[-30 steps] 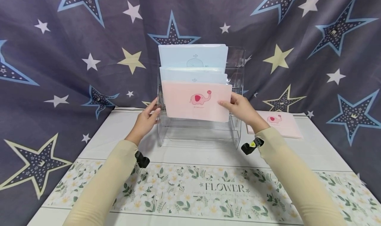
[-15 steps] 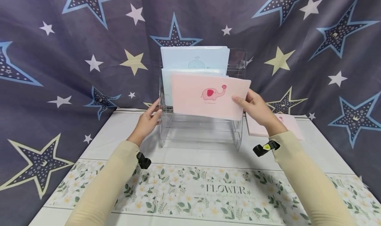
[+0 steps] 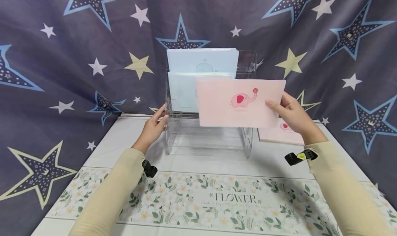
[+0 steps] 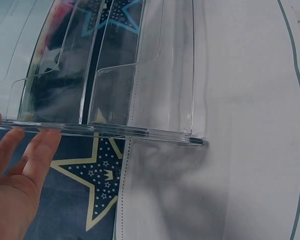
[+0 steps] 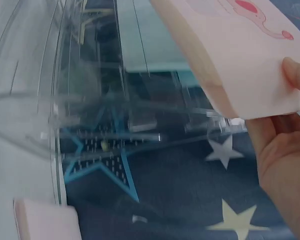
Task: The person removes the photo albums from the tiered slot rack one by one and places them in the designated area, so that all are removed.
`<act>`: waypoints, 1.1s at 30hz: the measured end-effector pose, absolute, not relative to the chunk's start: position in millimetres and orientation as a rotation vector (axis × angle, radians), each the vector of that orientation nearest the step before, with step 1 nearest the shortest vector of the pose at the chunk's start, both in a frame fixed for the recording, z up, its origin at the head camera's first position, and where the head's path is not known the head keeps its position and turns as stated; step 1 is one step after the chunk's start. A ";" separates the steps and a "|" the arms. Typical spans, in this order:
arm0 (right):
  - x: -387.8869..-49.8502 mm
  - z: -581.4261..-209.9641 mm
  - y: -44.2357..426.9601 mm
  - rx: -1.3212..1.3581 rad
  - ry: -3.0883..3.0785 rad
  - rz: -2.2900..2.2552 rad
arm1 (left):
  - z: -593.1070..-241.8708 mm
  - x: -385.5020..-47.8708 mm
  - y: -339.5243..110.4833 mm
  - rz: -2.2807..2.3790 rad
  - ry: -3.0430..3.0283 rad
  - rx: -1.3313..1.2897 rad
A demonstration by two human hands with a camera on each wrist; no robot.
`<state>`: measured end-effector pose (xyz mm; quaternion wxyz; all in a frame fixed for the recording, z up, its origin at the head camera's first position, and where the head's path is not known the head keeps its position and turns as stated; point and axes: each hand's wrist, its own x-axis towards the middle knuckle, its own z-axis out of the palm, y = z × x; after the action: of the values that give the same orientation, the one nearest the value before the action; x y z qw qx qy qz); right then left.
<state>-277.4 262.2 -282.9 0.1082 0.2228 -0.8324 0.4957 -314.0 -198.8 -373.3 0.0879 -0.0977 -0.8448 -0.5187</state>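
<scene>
A clear acrylic tiered rack [image 3: 211, 143] stands on the table. My left hand [image 3: 152, 127] rests against its left side panel with extended fingertips, and in the left wrist view these fingers [image 4: 42, 150] touch the panel's outer face. My right hand [image 3: 291, 111] pinches the right end of a pink notebook [image 3: 217, 105] printed with an elephant, thumb on the cover and fingers behind. The notebook is held in front of the rack, its page edge visible in the right wrist view. Pale blue notebooks [image 3: 183, 61] with a whale print fill the upper tiers; the pink one partly hides the lower blue one [image 3: 183, 91].
Right of the rack lies a stack of pink elephant notebooks [image 3: 273, 136], partly behind the right hand and the held notebook. A white tablecloth with a floral band [image 3: 173, 198] covers the table. A star-patterned curtain [image 3: 111, 49] hangs directly behind.
My right hand has moved right, carrying the pink notebook from the rack's centre to partly past its right side. The left hand stays against the panel.
</scene>
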 end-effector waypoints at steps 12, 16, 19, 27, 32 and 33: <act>-259.1 -293.9 325.0 0.475 -2.515 1.322 | -373.5 -312.1 -199.0 -1.529 -2.516 -0.292; -251.4 -300.2 351.0 0.469 -2.509 1.354 | -374.2 -312.7 -198.9 -1.526 -2.523 -0.284; -244.5 -304.8 367.7 0.442 -2.509 1.394 | -374.2 -312.9 -198.5 -1.517 -2.527 -0.281; -230.7 -319.8 409.8 0.468 -2.474 1.645 | -371.7 -311.6 -197.2 -1.516 -2.538 -0.275; -225.2 -328.7 428.6 0.353 -2.564 1.601 | -372.8 -311.3 -197.5 -1.526 -2.532 -0.279; -224.5 -330.9 432.2 0.326 -2.587 1.584 | -373.2 -311.3 -197.7 -1.531 -2.528 -0.279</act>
<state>-224.5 432.2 -330.9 0.0451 0.1066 -0.8471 0.5187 -311.3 -197.7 -373.2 0.0865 -0.0937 -0.8484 -0.5137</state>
